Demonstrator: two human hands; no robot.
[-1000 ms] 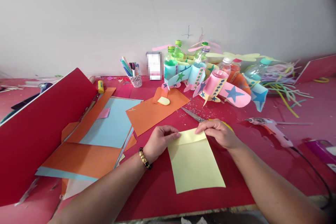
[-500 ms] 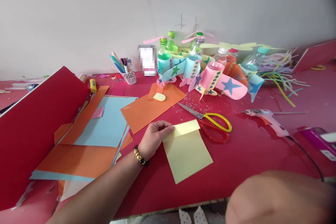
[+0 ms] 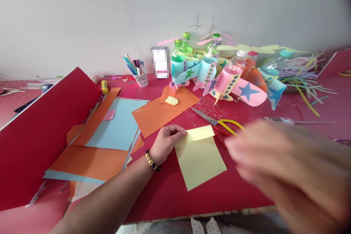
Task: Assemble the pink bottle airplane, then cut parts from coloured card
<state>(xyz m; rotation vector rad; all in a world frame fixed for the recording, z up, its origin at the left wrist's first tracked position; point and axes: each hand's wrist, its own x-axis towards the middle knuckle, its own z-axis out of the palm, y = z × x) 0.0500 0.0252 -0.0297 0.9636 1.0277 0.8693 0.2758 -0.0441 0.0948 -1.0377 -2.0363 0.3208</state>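
Observation:
My left hand (image 3: 166, 144) pinches the left end of a pale yellow paper strip (image 3: 200, 134) between thumb and fingers. That strip lies along the top edge of a larger yellow paper sheet (image 3: 201, 164) on the red table; whether it is a fold or a separate piece, I cannot tell. Over the table to the right, my right hand (image 3: 265, 153) is smeared by motion, its fingers unclear. Just beyond it lie scissors (image 3: 206, 116) with one yellow and one red handle, partly covered by the hand. It also hides most of a glue gun (image 3: 279, 120).
Orange and blue paper sheets (image 3: 112, 131) lie at left beside a raised red board (image 3: 49, 139). A small rounded yellow piece (image 3: 171, 101) rests on orange paper (image 3: 153, 117). Behind stand a pen cup (image 3: 141, 79), a phone (image 3: 160, 62) and several bottle airplanes (image 3: 230, 76).
My right hand has risen from the lower right corner and swung up and forward, now covering part of the scissors and glue gun. My left hand keeps its pinch; the view has shifted slightly left.

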